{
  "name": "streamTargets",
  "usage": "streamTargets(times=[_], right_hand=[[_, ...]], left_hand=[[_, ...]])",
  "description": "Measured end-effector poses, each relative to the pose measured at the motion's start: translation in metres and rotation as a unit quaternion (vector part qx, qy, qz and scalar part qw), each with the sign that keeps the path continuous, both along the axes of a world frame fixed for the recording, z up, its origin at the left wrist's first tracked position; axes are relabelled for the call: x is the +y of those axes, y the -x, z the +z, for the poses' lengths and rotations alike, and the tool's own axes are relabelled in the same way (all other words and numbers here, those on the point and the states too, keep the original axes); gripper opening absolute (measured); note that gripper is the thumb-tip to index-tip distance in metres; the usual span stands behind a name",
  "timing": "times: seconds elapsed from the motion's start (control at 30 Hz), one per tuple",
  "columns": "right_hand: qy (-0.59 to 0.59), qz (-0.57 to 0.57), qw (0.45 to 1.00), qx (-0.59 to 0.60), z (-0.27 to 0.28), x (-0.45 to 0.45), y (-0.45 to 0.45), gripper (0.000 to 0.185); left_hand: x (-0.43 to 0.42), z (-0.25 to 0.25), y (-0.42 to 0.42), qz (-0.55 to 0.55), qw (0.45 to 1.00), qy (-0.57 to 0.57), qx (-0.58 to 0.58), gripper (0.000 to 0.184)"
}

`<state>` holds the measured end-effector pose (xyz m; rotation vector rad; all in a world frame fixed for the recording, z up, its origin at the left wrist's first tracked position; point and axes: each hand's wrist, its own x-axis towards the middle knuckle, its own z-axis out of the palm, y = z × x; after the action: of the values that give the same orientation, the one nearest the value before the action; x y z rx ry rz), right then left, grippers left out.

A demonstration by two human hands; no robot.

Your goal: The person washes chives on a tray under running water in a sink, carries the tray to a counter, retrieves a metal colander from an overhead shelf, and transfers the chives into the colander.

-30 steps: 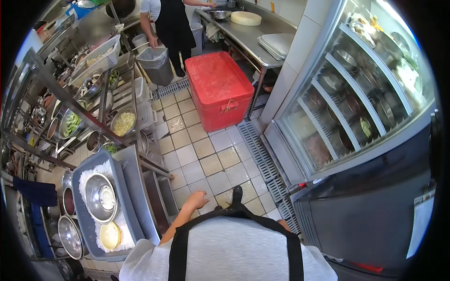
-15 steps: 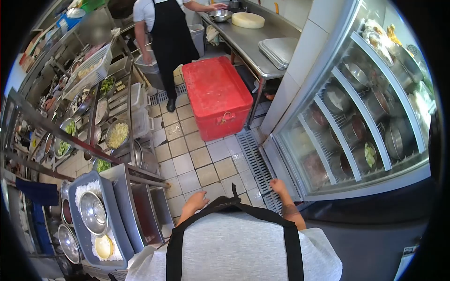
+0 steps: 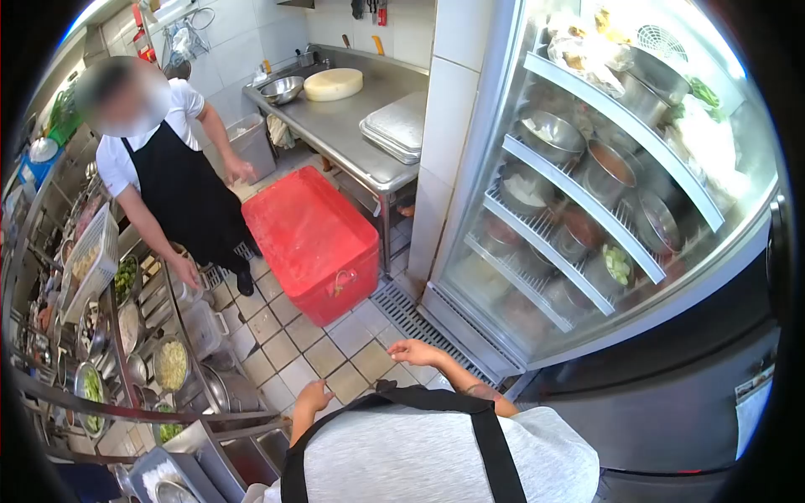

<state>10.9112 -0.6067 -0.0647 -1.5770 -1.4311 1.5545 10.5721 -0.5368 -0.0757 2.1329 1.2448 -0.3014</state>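
My left hand point(image 3: 314, 396) is low in front of my body, over the tiled floor, its fingers loosely bent and a little apart, holding nothing. To its right, my right hand point(image 3: 416, 352) is held forward with fingers partly stretched out and also holds nothing. Neither hand touches anything. Ahead of both stands a large red cooler box point(image 3: 310, 243) on the floor, its lid down and a rope handle on the near side. At my right is a glass-door fridge point(image 3: 579, 193) with metal bowls and pots of food on its wire shelves.
A co-worker in a black apron point(image 3: 180, 184) stands left of the cooler. A steel table point(image 3: 335, 113) behind it bears a bowl, a round pale block and stacked trays. Racks at left hold food bowls point(image 3: 172, 365). A floor drain grate point(image 3: 411, 314) runs before the fridge.
My view has swung up and to the right. My right hand has moved forward and inward. The co-worker now faces the cooler, one arm lowered toward it.
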Motion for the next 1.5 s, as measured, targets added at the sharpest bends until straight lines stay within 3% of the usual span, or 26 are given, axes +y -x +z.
streamTargets(times=[0.17,0.33,0.47,0.57,0.7,0.83,0.9,0.97,1.1,1.3,1.43,1.5], right_hand=[[-0.005,-0.045,0.997,0.066,0.009,0.034,-0.014,0.036],[0.008,-0.067,0.990,0.122,0.051,0.057,-0.027,0.036],[0.022,-0.052,0.990,0.132,0.042,0.089,-0.051,0.036],[0.018,-0.042,0.992,0.120,0.045,0.121,-0.072,0.034],[-0.010,-0.036,0.992,0.120,0.030,0.168,-0.109,0.031],[-0.060,-0.046,0.991,0.108,0.046,0.210,-0.139,0.030],[0.008,-0.046,0.994,0.101,0.058,0.228,-0.152,0.029],[-0.024,-0.042,0.995,0.083,0.057,0.245,-0.158,0.029],[0.033,-0.017,0.996,0.077,0.070,0.278,-0.156,0.030],[0.032,0.077,0.994,0.071,0.060,0.327,-0.133,0.030],[0.026,0.108,0.991,0.072,0.067,0.358,-0.110,0.031],[0.048,0.114,0.991,0.059,0.073,0.369,-0.097,0.031]], left_hand=[[0.060,0.028,-0.037,-0.009,0.999,-0.041,-0.032,0.051],[0.098,0.039,-0.086,-0.062,0.997,-0.020,-0.040,0.052],[0.129,0.024,-0.124,-0.090,0.994,0.040,-0.048,0.055],[0.153,0.050,-0.154,-0.077,0.994,0.054,-0.062,0.054],[0.197,0.047,-0.183,-0.088,0.996,0.005,-0.026,0.054],[0.238,0.063,-0.207,-0.054,0.997,-0.032,-0.039,0.054],[0.250,0.071,-0.212,-0.033,0.996,-0.044,-0.074,0.053],[0.255,0.088,-0.217,-0.012,0.997,-0.031,-0.065,0.051],[0.262,0.078,-0.206,0.028,0.998,-0.004,-0.064,0.054],[0.285,0.059,-0.148,0.137,0.987,0.008,-0.084,0.051],[0.316,0.092,-0.104,0.282,0.956,0.044,-0.068,0.049],[0.330,0.086,-0.065,0.304,0.950,-0.022,-0.067,0.049]])
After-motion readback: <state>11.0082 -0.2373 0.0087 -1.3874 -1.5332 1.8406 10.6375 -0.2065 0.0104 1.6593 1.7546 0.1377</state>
